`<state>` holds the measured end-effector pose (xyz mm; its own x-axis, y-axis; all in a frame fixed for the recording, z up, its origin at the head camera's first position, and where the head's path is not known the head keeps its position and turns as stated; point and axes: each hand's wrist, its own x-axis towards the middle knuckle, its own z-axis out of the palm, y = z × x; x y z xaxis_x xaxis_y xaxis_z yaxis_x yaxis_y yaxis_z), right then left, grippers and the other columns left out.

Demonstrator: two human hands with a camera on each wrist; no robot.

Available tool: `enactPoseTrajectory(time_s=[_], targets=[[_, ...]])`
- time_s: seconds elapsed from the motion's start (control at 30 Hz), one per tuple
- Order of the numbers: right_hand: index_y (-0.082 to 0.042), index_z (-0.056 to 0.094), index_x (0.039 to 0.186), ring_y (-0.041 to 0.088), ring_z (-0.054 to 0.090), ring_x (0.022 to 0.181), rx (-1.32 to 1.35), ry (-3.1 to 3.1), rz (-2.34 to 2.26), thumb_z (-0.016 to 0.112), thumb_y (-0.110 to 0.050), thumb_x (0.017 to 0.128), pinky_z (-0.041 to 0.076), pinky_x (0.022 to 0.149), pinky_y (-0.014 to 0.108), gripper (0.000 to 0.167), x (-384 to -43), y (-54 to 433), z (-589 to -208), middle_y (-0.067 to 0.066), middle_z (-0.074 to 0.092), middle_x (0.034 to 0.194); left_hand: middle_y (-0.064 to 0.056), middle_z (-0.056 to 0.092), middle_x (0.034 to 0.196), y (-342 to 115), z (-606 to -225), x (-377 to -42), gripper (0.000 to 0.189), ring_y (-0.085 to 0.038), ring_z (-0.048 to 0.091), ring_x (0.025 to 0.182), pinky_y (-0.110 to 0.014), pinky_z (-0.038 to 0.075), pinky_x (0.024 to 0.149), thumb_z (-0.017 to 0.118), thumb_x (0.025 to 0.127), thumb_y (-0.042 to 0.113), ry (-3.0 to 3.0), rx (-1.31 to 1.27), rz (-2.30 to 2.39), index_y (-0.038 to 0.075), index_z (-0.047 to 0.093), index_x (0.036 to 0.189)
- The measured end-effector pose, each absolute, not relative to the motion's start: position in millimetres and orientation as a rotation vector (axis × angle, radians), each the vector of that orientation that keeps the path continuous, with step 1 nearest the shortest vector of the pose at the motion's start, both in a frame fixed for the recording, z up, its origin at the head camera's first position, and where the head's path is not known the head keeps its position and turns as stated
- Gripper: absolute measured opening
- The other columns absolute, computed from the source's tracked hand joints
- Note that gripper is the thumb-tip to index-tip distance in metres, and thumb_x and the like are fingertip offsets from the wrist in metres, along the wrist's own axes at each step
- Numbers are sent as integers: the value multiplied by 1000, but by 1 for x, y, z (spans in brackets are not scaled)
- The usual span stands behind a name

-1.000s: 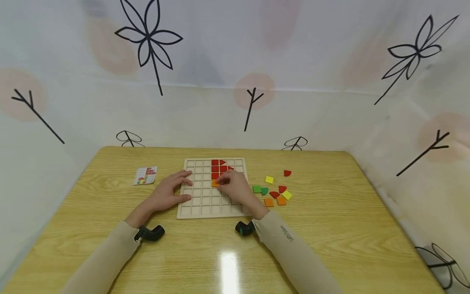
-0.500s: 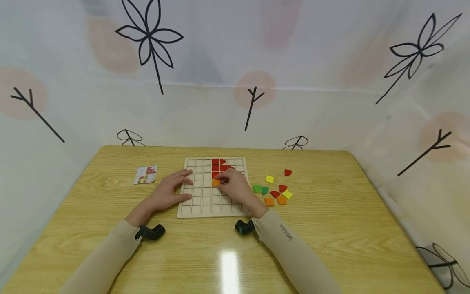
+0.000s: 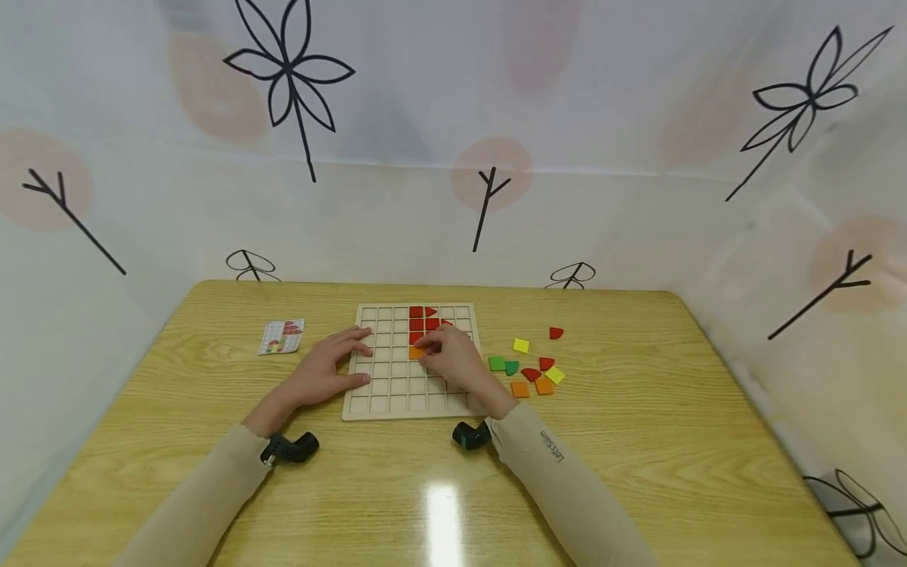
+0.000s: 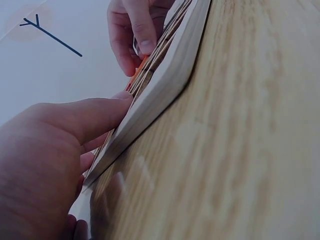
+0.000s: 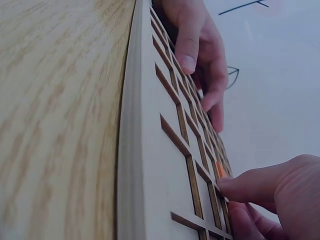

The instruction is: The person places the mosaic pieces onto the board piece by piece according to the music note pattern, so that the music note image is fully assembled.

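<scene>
A wooden grid board (image 3: 380,383) lies on the table with red tiles (image 3: 416,324) set in a column of its cells, others beside them. Directly below that column sits an orange square tile (image 3: 416,353). My right hand (image 3: 457,358) pinches this tile at its cell between thumb and fingertips; in the right wrist view only an orange sliver (image 5: 220,169) shows by the thumb. My left hand (image 3: 329,368) rests on the board's left edge, fingers spread and relaxed. Its thumb (image 4: 102,116) lies over the rim in the left wrist view. The right hand covers several cells.
Right of the board lie loose tiles: green ones (image 3: 497,364), yellow squares (image 3: 520,346), red quarter-rounds (image 3: 556,333) and orange ones (image 3: 520,390). A small pattern card (image 3: 281,337) lies to the left. A patterned cloth (image 3: 397,220) stands behind the table.
The orange tile looks flatter and squarer in its cell than a second ago, with the right fingers still on it. The left hand stays put.
</scene>
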<state>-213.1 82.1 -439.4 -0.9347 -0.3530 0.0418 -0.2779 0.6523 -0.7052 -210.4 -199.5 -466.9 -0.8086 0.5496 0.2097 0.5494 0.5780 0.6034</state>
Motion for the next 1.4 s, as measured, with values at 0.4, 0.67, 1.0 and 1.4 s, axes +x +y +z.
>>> enactPoseTrajectory(time_s=[0.4, 0.67, 1.0, 1.4], targets=[[-8, 75, 111, 16, 63, 90, -534, 2715, -1278, 69, -5, 91, 54, 79, 32, 21, -211, 87, -436, 2, 67, 103, -11, 41, 154, -201, -468, -210, 35, -34, 30, 145, -60, 24, 113, 77, 89, 31, 2795, 1011, 1074, 13, 68, 118], [-7, 75, 111, 18, 65, 95, -490, 2744, -1307, 68, -6, 93, 54, 83, 35, 20, -213, 107, -431, 1, 70, 105, -8, 40, 155, -202, -468, -210, 34, -31, 29, 146, -58, 24, 114, 76, 90, 32, 2799, 992, 1044, 15, 67, 118], [-4, 72, 115, 30, 65, 103, -380, 2800, -1361, 66, -7, 96, 56, 80, 41, 20, -217, 180, -432, 12, 69, 113, -10, 41, 155, -200, -467, -210, 34, -33, 30, 145, -59, 25, 113, 76, 90, 32, 2798, 1023, 1065, 14, 68, 119], [2, 70, 116, 31, 62, 98, -274, 2904, -1266, 65, -6, 96, 53, 82, 39, 22, -214, 266, -436, 18, 68, 114, -10, 41, 155, -200, -464, -209, 34, -33, 30, 145, -59, 24, 113, 76, 90, 31, 2798, 1015, 1051, 14, 68, 119]])
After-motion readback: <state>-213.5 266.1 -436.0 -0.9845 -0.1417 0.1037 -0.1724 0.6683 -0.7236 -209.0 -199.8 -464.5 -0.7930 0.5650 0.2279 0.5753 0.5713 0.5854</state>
